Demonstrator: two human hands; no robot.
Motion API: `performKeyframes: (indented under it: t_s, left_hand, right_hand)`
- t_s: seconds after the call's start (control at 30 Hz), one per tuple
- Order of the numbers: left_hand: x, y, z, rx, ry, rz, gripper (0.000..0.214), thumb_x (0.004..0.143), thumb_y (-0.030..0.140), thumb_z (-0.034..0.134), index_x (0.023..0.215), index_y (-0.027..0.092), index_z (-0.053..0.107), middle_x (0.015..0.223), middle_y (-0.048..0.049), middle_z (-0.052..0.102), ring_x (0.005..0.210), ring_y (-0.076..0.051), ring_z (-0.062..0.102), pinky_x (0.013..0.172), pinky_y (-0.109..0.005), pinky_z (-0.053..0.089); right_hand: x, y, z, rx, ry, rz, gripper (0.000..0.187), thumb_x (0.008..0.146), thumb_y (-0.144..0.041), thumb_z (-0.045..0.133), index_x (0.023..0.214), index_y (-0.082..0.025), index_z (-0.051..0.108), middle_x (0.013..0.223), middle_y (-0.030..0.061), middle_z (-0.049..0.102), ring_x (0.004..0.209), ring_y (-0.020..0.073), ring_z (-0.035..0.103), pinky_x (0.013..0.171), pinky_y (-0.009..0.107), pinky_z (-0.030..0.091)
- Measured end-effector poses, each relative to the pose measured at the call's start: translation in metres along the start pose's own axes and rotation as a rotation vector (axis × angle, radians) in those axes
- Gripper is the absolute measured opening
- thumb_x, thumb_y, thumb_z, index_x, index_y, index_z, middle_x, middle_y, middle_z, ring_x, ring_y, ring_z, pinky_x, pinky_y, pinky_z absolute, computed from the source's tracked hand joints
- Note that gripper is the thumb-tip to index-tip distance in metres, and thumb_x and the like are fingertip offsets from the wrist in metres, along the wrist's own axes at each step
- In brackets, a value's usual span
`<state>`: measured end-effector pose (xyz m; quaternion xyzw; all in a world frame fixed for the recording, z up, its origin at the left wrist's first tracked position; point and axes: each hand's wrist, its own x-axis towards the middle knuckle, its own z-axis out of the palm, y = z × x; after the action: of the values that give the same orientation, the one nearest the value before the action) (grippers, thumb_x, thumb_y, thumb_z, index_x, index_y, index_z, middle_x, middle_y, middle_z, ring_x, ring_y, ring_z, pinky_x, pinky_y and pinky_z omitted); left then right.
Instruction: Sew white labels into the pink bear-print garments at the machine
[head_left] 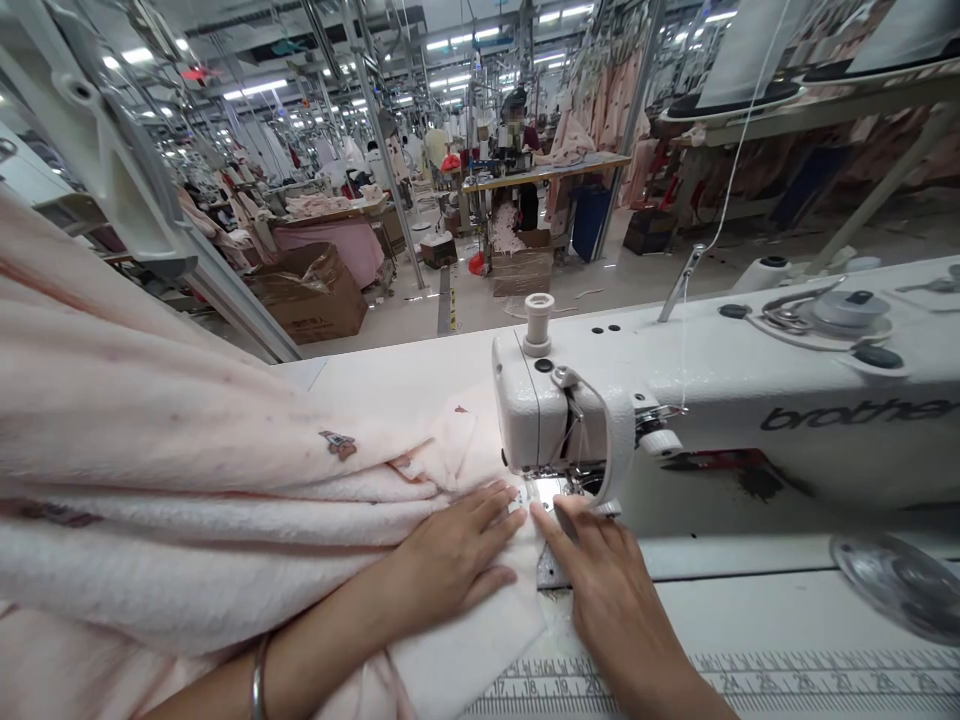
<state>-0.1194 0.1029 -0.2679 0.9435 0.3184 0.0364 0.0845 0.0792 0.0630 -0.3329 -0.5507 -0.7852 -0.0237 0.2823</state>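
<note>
My left hand (456,555) lies flat with its fingers stretched out on pale pink plush fabric (262,470), just left of the needle area. A small animal print (339,444) shows on the cloth. My right hand (611,575) is palm down, its fingers apart, one fingertip at the fabric's right edge beside the lit needle plate (549,490). Above both hands stands the head of a white sewing machine (551,400). The fabric runs up to its presser foot, where the needle itself is too small to make out.
A printed ruler (727,675) runs along the table's front edge. At right sits a clear round dish (896,585). White thread (731,170) comes down to the machine. Beyond the table are a cardboard box (315,295) and another sewing station (547,172) with a person.
</note>
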Motion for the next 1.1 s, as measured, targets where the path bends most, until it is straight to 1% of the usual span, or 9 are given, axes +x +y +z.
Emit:
performKeyframes:
  t_s: [0.13,0.3,0.5,0.63,0.8,0.87,0.97,1.03,1.1]
  left_hand:
    - [0.002,-0.001,-0.001,-0.011,0.003,-0.007,0.048,0.091,0.032,0.046,0.135,0.013,0.04,0.143,-0.0151,0.035,0.136,-0.026,0.029,0.111,-0.042,0.033]
    - [0.004,-0.001,-0.002,0.025,-0.012,0.003,0.048,0.092,0.034,0.044,0.134,0.012,0.04,0.143,-0.0153,0.035,0.135,-0.027,0.03,0.111,-0.042,0.033]
    - [0.007,-0.007,-0.002,0.04,0.004,-0.009,0.046,0.093,0.035,0.042,0.133,0.012,0.041,0.141,-0.0153,0.039,0.133,-0.027,0.034,0.108,-0.042,0.038]
    - [0.013,-0.014,0.0,0.013,0.016,-0.036,0.046,0.094,0.038,0.039,0.132,0.012,0.041,0.135,-0.0159,0.044,0.13,-0.027,0.039,0.105,-0.043,0.041]
    - [0.015,-0.017,0.002,-0.013,0.039,-0.042,0.045,0.095,0.039,0.037,0.133,0.015,0.04,0.134,-0.0136,0.045,0.129,-0.026,0.039,0.105,-0.043,0.04]
    - [0.014,-0.015,0.001,-0.011,0.043,-0.035,0.045,0.094,0.038,0.038,0.132,0.014,0.04,0.134,-0.0136,0.045,0.129,-0.025,0.039,0.106,-0.042,0.04]
    - [0.012,-0.013,0.001,0.002,0.043,-0.037,0.044,0.093,0.035,0.041,0.132,0.014,0.04,0.133,-0.0139,0.045,0.129,-0.026,0.039,0.105,-0.041,0.04]
    - [0.013,-0.013,0.002,0.007,0.062,-0.04,0.044,0.092,0.034,0.042,0.132,0.014,0.039,0.133,-0.0139,0.045,0.128,-0.026,0.04,0.104,-0.041,0.041]
    - [0.015,-0.014,0.003,-0.003,0.102,-0.055,0.046,0.09,0.033,0.045,0.132,0.015,0.038,0.132,-0.0142,0.045,0.126,-0.026,0.042,0.102,-0.041,0.043]
  right_hand:
    - [0.001,0.001,0.0,-0.025,-0.002,-0.004,0.066,0.074,0.01,0.029,0.127,-0.021,0.051,0.123,0.0087,0.05,0.111,0.0261,0.044,0.091,0.044,0.039]
    - [-0.003,0.001,-0.001,-0.05,-0.032,-0.006,0.071,0.071,0.013,0.028,0.13,-0.022,0.048,0.125,0.0078,0.048,0.115,0.026,0.041,0.091,0.042,0.04]
    - [0.001,0.001,-0.003,-0.102,-0.001,-0.002,0.075,0.066,0.015,0.026,0.128,-0.022,0.05,0.125,0.0078,0.047,0.117,0.0269,0.04,0.091,0.042,0.042]
    - [0.001,0.0,-0.004,-0.094,-0.022,0.018,0.073,0.068,0.015,0.027,0.128,-0.021,0.049,0.126,0.0082,0.045,0.117,0.0265,0.04,0.092,0.043,0.042]
    - [-0.001,-0.002,-0.005,-0.066,-0.052,0.041,0.065,0.076,0.011,0.027,0.129,-0.021,0.048,0.127,0.0104,0.044,0.12,0.0271,0.039,0.092,0.043,0.043]
    - [-0.002,-0.001,-0.007,-0.067,-0.028,0.033,0.061,0.078,0.009,0.026,0.128,-0.019,0.049,0.124,0.0112,0.046,0.118,0.0273,0.041,0.092,0.043,0.044]
    - [-0.001,-0.002,-0.01,-0.073,0.011,-0.058,0.058,0.079,0.009,0.026,0.127,-0.014,0.049,0.122,0.0117,0.049,0.115,0.0259,0.044,0.091,0.042,0.046]
    - [0.001,-0.008,-0.008,-0.095,0.047,-0.12,0.057,0.077,0.009,0.026,0.126,-0.01,0.048,0.121,0.012,0.052,0.115,0.0246,0.046,0.092,0.04,0.047]
    - [0.003,-0.021,-0.002,-0.124,0.103,-0.122,0.055,0.076,0.009,0.026,0.124,-0.006,0.049,0.12,0.0133,0.054,0.114,0.0256,0.047,0.092,0.041,0.048]
